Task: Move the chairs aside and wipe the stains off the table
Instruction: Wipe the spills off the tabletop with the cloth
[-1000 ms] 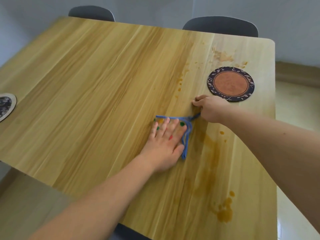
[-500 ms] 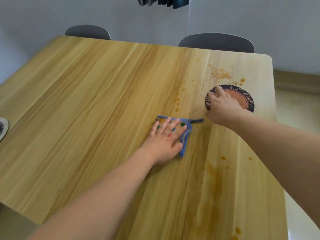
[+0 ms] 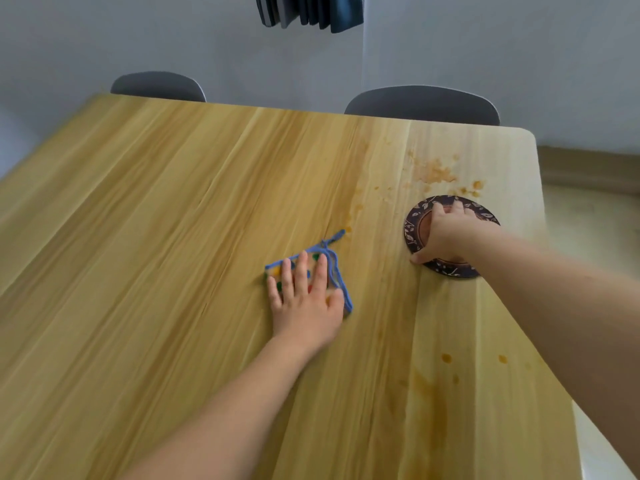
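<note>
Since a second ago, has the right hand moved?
Yes. The right hand left the cloth corner and moved toward the table's far right corner, now resting on the round coaster.

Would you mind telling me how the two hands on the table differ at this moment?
The left hand lies flat, fingers straight, pressing on the blue-edged cloth; the right hand rests over the round coaster, thumb at its near edge. The left is nearer the table's middle; the right is near the stains. Both touch something lying on the table.
</note>
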`<state>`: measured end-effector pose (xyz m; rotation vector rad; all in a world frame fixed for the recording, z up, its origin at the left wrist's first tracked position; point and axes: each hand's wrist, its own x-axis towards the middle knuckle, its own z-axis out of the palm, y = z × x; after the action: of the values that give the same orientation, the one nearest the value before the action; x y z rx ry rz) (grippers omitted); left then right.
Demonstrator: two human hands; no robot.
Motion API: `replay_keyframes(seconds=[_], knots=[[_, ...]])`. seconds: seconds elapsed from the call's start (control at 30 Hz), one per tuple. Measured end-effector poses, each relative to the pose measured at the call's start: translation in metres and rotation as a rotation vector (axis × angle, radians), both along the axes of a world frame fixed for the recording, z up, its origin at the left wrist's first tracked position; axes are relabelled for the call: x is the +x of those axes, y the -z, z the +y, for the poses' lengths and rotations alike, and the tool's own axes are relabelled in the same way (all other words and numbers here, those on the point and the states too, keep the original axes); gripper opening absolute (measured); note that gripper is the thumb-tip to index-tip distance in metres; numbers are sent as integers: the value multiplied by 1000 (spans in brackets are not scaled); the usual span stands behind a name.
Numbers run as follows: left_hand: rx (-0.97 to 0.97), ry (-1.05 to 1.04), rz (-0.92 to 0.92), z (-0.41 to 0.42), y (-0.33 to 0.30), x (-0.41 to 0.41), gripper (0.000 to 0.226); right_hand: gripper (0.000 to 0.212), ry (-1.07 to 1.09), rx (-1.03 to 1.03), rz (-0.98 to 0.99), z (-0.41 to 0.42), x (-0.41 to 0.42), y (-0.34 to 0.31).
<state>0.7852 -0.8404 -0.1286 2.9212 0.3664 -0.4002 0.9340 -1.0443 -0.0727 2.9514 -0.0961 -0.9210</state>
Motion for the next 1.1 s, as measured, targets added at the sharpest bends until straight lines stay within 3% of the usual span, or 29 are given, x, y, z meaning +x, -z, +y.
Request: replay_keyframes(seconds=[0.07,0.2,0.33,0.5,0.73,0.83,1.0,1.1], knots=[[0,-32,0,-9,0,32,66,124,-34,20,23,-3,1,2],[-2,118,-7,-38,2,61,65,116,-80,24,-7,-10,3,2],[-35,322,-59,-60,3,16,65,114,-126,-11,-11,-10,5,-1],[-55,495,40,-44,-3,-20,68,96,-160,-5,10,-17,8,-11],[-11,89,23,-20,-1,82,66,89,-179,-35,-13,-16,8,-15],[-17,47,22,-33,-2,124,66,83,-185,-38,-11,-15,10,-14],[-13,343,-21,-61,-2,124,64,85,-202,-34,-30,-18,14,-11],[-5,473,-21,-49,-4,106,63,75,-215,-41,-16,-16,18,-14]])
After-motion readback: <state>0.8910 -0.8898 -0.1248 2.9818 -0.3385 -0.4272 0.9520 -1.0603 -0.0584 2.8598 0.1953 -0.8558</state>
